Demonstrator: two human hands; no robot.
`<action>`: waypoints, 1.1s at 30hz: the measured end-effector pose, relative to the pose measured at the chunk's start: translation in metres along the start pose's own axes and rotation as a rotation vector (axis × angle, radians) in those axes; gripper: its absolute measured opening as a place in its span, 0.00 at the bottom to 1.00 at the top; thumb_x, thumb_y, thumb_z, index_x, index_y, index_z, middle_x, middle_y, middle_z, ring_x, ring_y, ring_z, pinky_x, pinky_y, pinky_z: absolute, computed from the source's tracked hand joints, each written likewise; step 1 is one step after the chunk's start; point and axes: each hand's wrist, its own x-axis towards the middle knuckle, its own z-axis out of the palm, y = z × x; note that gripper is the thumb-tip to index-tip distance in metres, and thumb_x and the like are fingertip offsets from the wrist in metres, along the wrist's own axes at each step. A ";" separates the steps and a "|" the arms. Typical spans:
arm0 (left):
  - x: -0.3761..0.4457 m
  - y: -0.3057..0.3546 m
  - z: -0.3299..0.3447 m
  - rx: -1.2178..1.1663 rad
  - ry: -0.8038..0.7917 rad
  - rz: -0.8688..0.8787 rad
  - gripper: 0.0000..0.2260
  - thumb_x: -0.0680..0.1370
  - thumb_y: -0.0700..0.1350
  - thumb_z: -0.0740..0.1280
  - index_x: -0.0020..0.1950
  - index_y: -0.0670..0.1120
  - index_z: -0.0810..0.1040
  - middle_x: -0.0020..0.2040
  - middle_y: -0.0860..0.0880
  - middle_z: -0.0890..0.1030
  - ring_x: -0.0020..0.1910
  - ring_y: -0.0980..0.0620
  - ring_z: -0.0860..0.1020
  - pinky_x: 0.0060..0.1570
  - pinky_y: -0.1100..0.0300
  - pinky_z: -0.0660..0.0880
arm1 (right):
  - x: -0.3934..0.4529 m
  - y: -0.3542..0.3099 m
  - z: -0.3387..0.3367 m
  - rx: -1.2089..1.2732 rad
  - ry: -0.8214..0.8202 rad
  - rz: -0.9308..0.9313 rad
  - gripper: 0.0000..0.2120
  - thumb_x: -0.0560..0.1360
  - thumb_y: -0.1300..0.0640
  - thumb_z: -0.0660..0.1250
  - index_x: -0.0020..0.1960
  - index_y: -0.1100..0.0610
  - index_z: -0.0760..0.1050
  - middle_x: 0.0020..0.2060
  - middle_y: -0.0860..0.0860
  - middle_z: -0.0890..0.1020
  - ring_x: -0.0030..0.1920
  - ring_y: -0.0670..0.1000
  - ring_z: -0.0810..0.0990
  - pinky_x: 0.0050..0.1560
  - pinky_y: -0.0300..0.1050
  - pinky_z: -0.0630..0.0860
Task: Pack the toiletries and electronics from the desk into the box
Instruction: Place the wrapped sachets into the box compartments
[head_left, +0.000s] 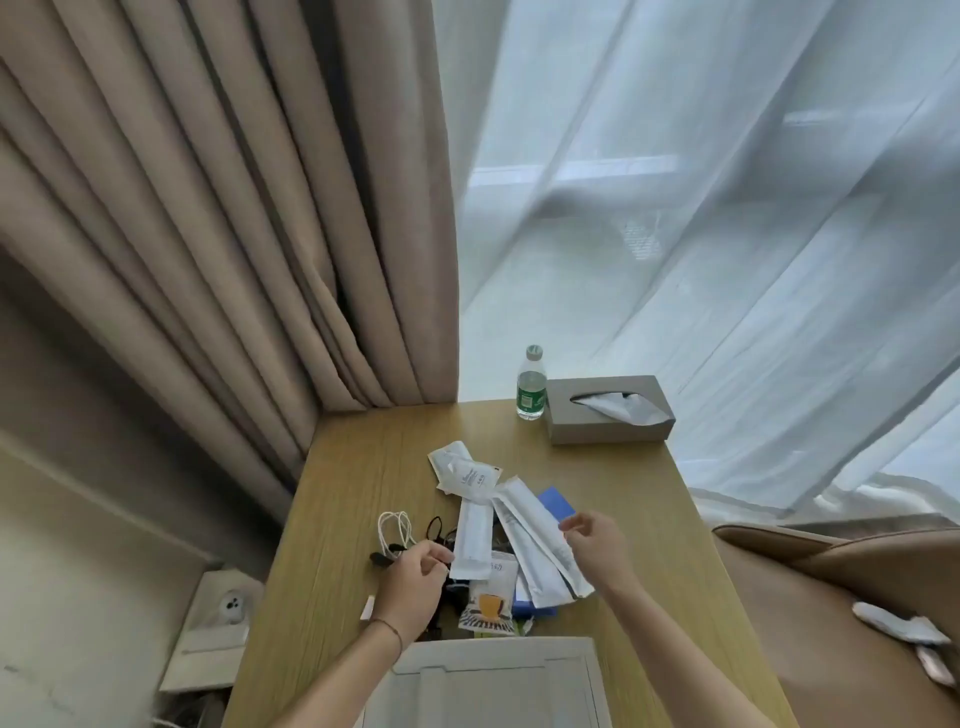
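Where curtains (218, 218) meet, wooden desk (363, 467) holds clutter.

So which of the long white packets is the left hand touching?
The upright long white packet on the pile's left side. The left hand pinches its lower edge. The other slanted packets fan to the right, under the right hand.

Sachets (470, 475) and cables (397, 530) lie mid-surface (337, 545), the box (488, 675) at its near edge, bottle (531, 384) and tissue box (608, 410) at its far edge.

Wooden desk (353, 467) bears sachets (470, 475), cables (395, 527), bottle (531, 384), tissue box (608, 415).
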 end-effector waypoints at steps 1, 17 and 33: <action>0.005 0.001 0.004 0.009 0.007 0.004 0.09 0.80 0.41 0.63 0.47 0.53 0.80 0.44 0.51 0.83 0.44 0.52 0.80 0.43 0.56 0.77 | 0.008 0.003 0.003 -0.050 0.003 -0.016 0.12 0.76 0.65 0.62 0.49 0.51 0.81 0.50 0.50 0.84 0.53 0.50 0.81 0.48 0.44 0.76; 0.040 0.006 0.020 0.167 0.007 -0.023 0.09 0.81 0.42 0.62 0.48 0.54 0.80 0.46 0.55 0.81 0.45 0.55 0.80 0.39 0.60 0.76 | 0.060 0.025 0.043 -0.527 -0.008 -0.070 0.29 0.74 0.62 0.66 0.74 0.53 0.66 0.63 0.53 0.76 0.58 0.55 0.75 0.58 0.46 0.73; 0.094 0.002 0.055 0.451 0.091 -0.045 0.12 0.77 0.44 0.64 0.60 0.53 0.75 0.57 0.51 0.77 0.50 0.50 0.78 0.47 0.53 0.79 | 0.050 -0.004 0.007 0.195 -0.204 0.128 0.05 0.70 0.62 0.71 0.46 0.56 0.81 0.41 0.54 0.85 0.37 0.52 0.82 0.36 0.45 0.75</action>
